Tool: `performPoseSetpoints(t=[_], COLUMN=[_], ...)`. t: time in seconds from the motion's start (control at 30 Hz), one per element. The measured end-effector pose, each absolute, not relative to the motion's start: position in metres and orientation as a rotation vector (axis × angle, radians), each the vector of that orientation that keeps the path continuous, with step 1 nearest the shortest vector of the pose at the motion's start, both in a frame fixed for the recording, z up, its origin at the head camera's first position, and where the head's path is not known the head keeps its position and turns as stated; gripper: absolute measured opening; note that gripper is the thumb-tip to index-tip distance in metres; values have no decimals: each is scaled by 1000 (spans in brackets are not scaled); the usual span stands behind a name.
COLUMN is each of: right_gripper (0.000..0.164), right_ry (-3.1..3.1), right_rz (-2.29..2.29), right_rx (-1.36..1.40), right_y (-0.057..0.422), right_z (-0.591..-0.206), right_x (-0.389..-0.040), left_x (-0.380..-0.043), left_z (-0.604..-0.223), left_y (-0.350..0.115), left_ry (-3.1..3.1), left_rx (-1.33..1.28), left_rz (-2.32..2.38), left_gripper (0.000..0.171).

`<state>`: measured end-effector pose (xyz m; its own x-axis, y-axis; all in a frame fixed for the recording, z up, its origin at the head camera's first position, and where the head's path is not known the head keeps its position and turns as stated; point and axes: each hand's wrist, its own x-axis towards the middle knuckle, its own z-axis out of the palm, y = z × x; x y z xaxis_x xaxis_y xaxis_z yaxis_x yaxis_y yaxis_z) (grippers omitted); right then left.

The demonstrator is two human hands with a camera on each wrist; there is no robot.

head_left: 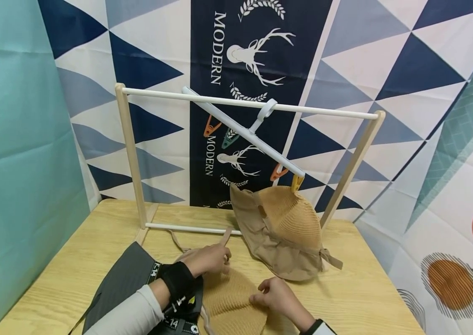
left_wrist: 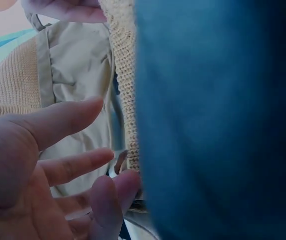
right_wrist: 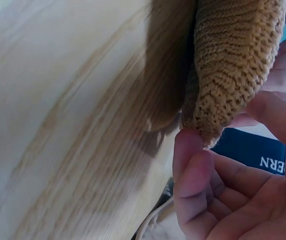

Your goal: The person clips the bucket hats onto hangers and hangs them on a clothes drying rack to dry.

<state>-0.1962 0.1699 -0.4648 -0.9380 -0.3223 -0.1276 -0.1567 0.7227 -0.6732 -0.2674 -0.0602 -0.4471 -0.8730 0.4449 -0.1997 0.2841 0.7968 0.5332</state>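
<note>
A tan knit hat (head_left: 236, 302) lies at the table's front, its ribbed crown between my two hands. My right hand (head_left: 277, 300) pinches the crown's edge; in the right wrist view the knit hat (right_wrist: 232, 75) has a fingertip on each side. My left hand (head_left: 209, 259) is at the hat's far end. In the left wrist view its thumb (left_wrist: 68, 120) stands away from the knit and a fingertip touches the edge. A similar tan hat (head_left: 291, 218) hangs from a yellow clip (head_left: 297, 182) on a light-blue hanger (head_left: 236, 126).
A rack's white top bar (head_left: 157, 94) carries the tilted hanger. Two orange clips and a green clip (head_left: 230, 138) are on the hanger too. A dark grey item with F-14 lettering (head_left: 123, 279) lies under my left forearm. Patterned cloth (head_left: 152, 60) hangs behind the table (head_left: 60, 260).
</note>
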Motion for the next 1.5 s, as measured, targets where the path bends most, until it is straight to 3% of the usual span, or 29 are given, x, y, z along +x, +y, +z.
performPoseSetpoints(t=[0.23, 0.5, 0.73, 0.97, 1.2, 1.5], right_gripper=[39, 30, 41, 42, 50, 47], right_ry=[2677, 2718, 2728, 2739, 2759, 2759], right_rz=[-971, -948, -932, -905, -868, -855], right_rx=[-375, -389, -354, -328, -302, -339], right_y=[169, 165, 161, 163, 163, 153], right_z=[-469, -478, -483, -481, -482, -481], right_x=[-195, -195, -196, -198, -197, -203], left_x=[-266, -267, -265, -261, -264, -258], left_z=[-455, -464, -470, -468, -478, -468], left_y=[-64, -63, -60, -55, -49, -53], left_ry=[2642, 2612, 2677, 2693, 2720, 2759], left_rx=[597, 679, 812, 758, 834, 792], left_rz=[725, 621, 470, 443, 392, 342], left_gripper=[34, 41, 48, 53, 48, 43])
